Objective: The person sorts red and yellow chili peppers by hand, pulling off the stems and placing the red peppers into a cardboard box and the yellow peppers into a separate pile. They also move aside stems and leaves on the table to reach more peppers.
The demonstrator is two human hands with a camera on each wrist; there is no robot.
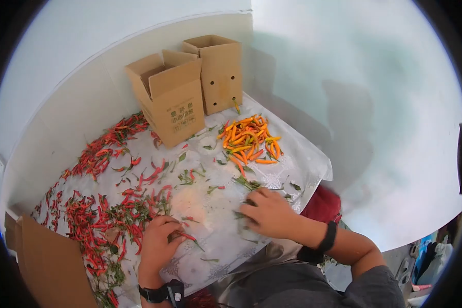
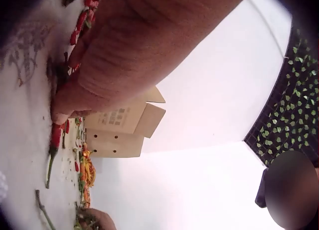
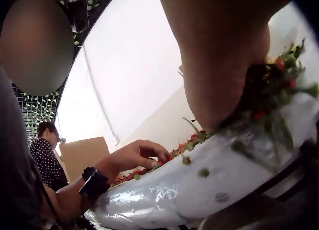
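Observation:
In the head view my left hand [image 1: 159, 244] rests low over the table at the edge of the red chili heap. Its thumb and fingers pinch a red chili pepper [image 1: 190, 237], whose green stem points out toward the right; the left wrist view shows the thumb tip on that chili [image 2: 57, 138]. My right hand [image 1: 274, 213] lies palm down, its fingers pressing on loose green stems and leaves [image 1: 247, 183]. Up close in the right wrist view, a blurred clump of green stems [image 3: 279, 108] with red bits lies against the hand; the palm is hidden.
Red chilies [image 1: 95, 223] spread over the left of the covered table [image 1: 223, 246]. Orange chilies [image 1: 249, 136] form a pile at the back right. Two open cardboard boxes [image 1: 177, 110] stand behind, another box [image 1: 51, 262] at the left. Another person [image 3: 48, 153] is in the background.

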